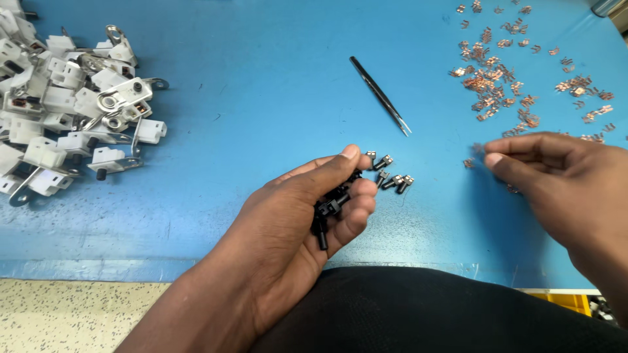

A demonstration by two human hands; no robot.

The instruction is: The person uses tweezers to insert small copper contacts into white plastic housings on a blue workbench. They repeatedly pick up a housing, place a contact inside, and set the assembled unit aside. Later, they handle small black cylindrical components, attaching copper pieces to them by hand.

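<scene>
Black pins (330, 206) cupped in L hand (294, 216); R hand (556, 180) pinched over copper clips (497, 78).

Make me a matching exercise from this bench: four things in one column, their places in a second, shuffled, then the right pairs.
1. tweezers
2. copper clips
3. white housings
4. black pins

A. heaped at the table's left edge
B. cupped in the left hand
C. scattered top right, beyond the right hand
D. lying alone, mid-table

Pairs: 1-D, 2-C, 3-A, 4-B
</scene>
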